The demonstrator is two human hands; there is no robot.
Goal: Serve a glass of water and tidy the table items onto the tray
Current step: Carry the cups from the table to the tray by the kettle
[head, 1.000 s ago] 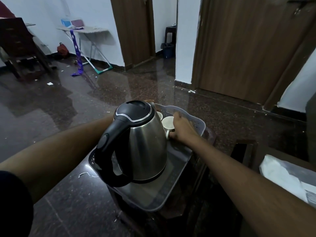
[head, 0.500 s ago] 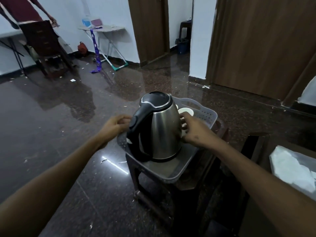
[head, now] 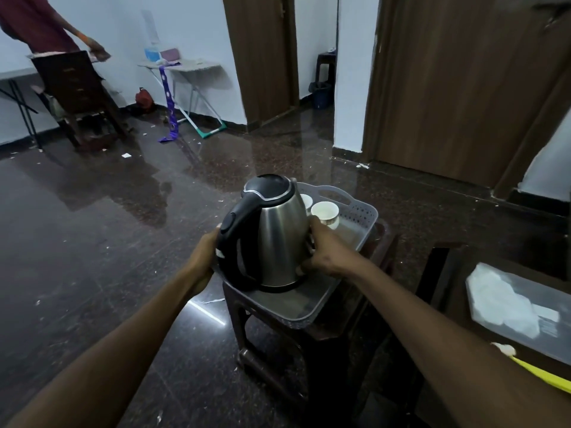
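Note:
A steel kettle (head: pixel 275 239) with a black lid and handle stands in a grey plastic tray (head: pixel 358 211) on a dark brown stool (head: pixel 268 359). Behind the kettle, at the tray's far end, sits a white cup (head: pixel 326 213). A second white cup (head: pixel 307 200) is partly hidden by the kettle. My left hand (head: pixel 205 257) is cupped against the kettle's handle at the tray's left rim, its fingers hidden. My right hand (head: pixel 324 253) presses its fingers on the kettle's lower right side, just in front of the cups.
A dark table at right carries a white plastic bag (head: pixel 509 304) and a yellow item (head: pixel 543 376). Glossy dark floor spreads to the left. Far back left are a person (head: pixel 37 23), a wooden chair (head: pixel 77 88) and an ironing board (head: pixel 185 64).
My right hand left the cup and slid down onto the kettle's side. My left hand closed in on the kettle's handle. The view has pulled back.

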